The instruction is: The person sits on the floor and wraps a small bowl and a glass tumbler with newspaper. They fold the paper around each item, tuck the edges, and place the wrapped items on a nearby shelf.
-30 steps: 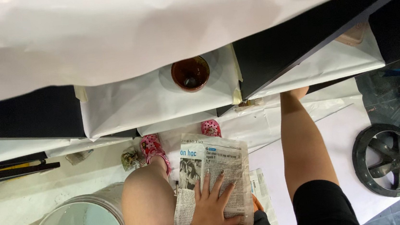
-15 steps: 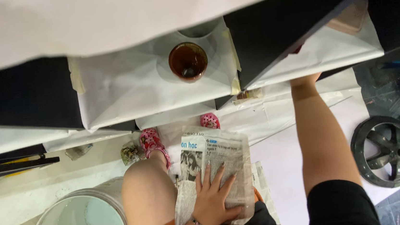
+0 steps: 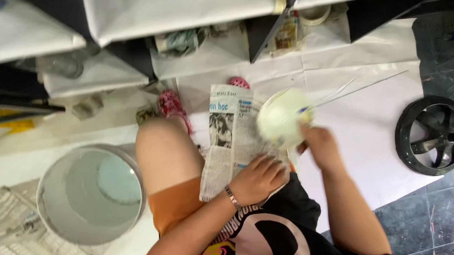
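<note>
A folded newspaper (image 3: 233,132) lies over my lap. My left hand (image 3: 258,178) rests flat on its lower edge, fingers spread, a bracelet at the wrist. My right hand (image 3: 320,145) grips a pale cream round object (image 3: 282,118), blurred by motion, just above the newspaper's right side. A thin stick or brush handle (image 3: 339,93) seems to stick out from beside it toward the right. My bare knee (image 3: 165,155) is left of the paper, with pink sandals (image 3: 169,106) on my feet.
A white bucket (image 3: 87,193) stands at the left with more newspaper (image 3: 18,244) beside it. Paper-covered shelves (image 3: 183,5) run across the top, with jars and clutter (image 3: 289,29) beneath. A black wheel-like base (image 3: 437,135) sits at the right on dark tiles.
My right arm came back from the shelf and now holds the cream round object over the newspaper. The view has tilted down; the brown bowl on the shelf is out of view.
</note>
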